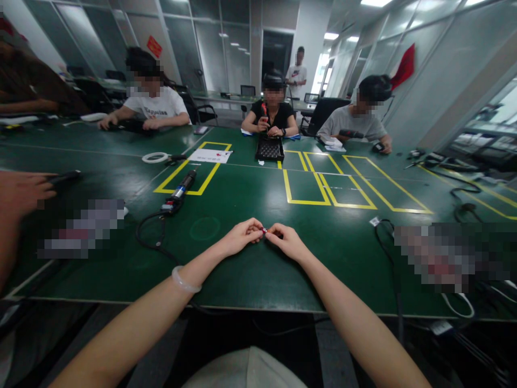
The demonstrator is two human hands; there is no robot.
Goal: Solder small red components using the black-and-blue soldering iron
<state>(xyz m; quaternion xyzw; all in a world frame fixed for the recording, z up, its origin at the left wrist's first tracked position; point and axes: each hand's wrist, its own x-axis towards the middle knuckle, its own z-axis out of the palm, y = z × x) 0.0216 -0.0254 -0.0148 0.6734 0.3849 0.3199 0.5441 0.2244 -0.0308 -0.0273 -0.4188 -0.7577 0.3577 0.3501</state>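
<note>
My left hand (241, 236) and my right hand (286, 239) meet over the green table (250, 269), fingertips pinched together on a tiny red and white part (264, 230). Both hands hover just above the tabletop, arms stretched forward. A pale bangle (184, 281) sits on my left wrist. An electric screwdriver (180, 192) with a black cable lies on the table to the left of my hands.
Yellow tape rectangles (323, 186) mark the tabletop. A black tray (270, 148) sits before a person opposite. Other people sit at the far side and left. A white tape roll (154, 157), a paper sheet (210, 156) and cables (388, 248) lie around.
</note>
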